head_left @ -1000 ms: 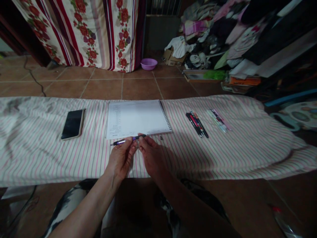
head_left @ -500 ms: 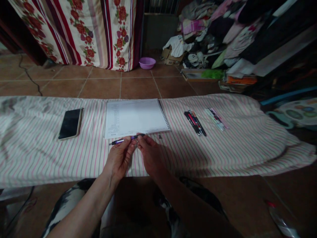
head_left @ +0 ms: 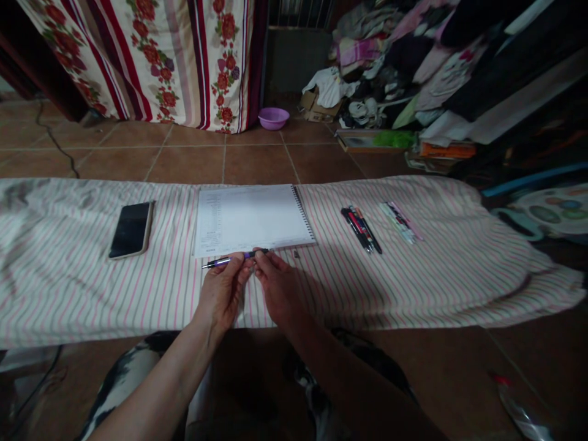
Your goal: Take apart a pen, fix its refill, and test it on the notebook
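Between my two hands lies a dark pen with a purple part, held nearly level. My left hand pinches it near the middle, and the silvery end points left. At its dark right end, my right hand closes thumb and fingers on it. Just beyond the hands rests a spiral notebook, its page white with printing along the left and bottom edges and its coil on the right. A tiny dark piece, too small to name, sits on the cloth right of my right hand.
A phone lies on the striped cloth at left. To the right are a group of dark pens and a group of pale pens. Beyond, a purple basin stands on the tiled floor near a clothes heap.
Almost nothing differs. Both hands keep their hold on the pen at the same spot; the whole view has shifted very slightly.
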`<control>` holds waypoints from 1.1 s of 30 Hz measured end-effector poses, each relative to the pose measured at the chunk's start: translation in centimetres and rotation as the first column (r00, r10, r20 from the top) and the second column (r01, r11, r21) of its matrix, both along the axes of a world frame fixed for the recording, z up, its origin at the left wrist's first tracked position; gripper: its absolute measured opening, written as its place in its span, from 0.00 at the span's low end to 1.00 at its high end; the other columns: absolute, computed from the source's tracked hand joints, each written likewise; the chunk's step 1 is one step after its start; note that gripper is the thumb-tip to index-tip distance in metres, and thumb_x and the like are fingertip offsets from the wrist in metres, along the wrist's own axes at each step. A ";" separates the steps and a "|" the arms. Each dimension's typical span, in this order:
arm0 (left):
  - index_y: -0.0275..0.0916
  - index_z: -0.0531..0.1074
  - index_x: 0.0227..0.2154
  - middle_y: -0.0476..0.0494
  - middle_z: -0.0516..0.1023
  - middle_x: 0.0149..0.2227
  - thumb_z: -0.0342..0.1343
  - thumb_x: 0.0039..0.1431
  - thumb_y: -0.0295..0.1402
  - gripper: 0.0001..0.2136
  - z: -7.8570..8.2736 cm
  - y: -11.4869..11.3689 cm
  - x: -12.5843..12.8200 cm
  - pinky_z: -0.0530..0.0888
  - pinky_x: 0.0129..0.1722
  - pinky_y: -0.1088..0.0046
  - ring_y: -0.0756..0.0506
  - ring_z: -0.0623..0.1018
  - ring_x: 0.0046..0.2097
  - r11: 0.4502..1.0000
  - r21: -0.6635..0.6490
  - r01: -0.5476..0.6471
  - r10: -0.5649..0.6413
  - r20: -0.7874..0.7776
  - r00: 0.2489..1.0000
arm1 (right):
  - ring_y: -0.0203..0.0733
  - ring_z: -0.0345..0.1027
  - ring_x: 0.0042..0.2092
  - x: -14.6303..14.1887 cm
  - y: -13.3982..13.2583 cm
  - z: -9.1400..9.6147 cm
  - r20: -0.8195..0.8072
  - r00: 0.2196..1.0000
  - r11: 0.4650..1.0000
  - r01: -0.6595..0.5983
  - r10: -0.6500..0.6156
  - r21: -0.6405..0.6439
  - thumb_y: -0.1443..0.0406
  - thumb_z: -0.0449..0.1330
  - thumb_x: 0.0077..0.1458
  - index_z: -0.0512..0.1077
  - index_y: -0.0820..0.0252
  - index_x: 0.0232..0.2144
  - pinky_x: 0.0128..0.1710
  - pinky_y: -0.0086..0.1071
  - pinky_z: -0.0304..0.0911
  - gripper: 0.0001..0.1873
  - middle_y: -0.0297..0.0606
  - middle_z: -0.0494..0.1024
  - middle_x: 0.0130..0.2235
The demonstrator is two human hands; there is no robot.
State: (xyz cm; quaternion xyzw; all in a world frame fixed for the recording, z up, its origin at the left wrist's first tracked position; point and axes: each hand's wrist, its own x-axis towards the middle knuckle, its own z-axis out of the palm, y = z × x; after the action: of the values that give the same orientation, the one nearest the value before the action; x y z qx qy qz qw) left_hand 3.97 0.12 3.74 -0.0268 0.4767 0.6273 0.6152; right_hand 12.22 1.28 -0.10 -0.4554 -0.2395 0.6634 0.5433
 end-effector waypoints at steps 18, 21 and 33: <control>0.30 0.71 0.27 0.45 0.75 0.22 0.49 0.61 0.19 0.09 -0.1 0.2 -1.2 0.74 0.23 0.85 0.54 0.76 0.23 0.998 -0.064 -0.005 0.004 -0.013 1.000 | 0.33 0.65 0.26 4.6 1.4 0.3 0.392 0.920 0.993 -0.039 -0.009 0.115 0.59 0.64 0.42 0.77 0.59 0.31 0.27 0.29 0.59 0.12 0.30 0.75 0.24; 0.29 0.71 0.26 0.44 0.75 0.22 0.49 0.61 0.19 0.09 -0.3 0.2 -1.5 0.74 0.22 0.85 0.53 0.75 0.22 0.997 -0.080 0.013 -0.015 -0.018 1.000 | 0.34 0.64 0.25 7.0 2.3 0.7 0.547 0.836 0.978 -0.083 -0.037 0.192 0.58 0.63 0.45 0.76 0.59 0.27 0.27 0.30 0.59 0.11 0.31 0.73 0.22; 0.30 0.70 0.28 0.45 0.74 0.22 0.48 0.62 0.20 0.09 -0.3 0.4 -1.8 0.72 0.19 0.85 0.54 0.74 0.21 0.996 -0.077 0.045 -0.047 -0.028 0.999 | 0.38 0.73 0.30 10.1 3.3 0.8 0.587 0.808 0.980 -0.153 0.048 0.131 0.61 0.60 0.43 0.77 0.61 0.30 0.28 0.31 0.66 0.12 0.40 0.81 0.30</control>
State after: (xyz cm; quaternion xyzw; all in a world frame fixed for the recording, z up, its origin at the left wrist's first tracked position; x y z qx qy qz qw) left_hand 2.13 0.52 3.40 -0.0301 0.5098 0.5946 0.6210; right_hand 22.33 4.53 0.67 -0.5742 -0.4737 0.4973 0.4455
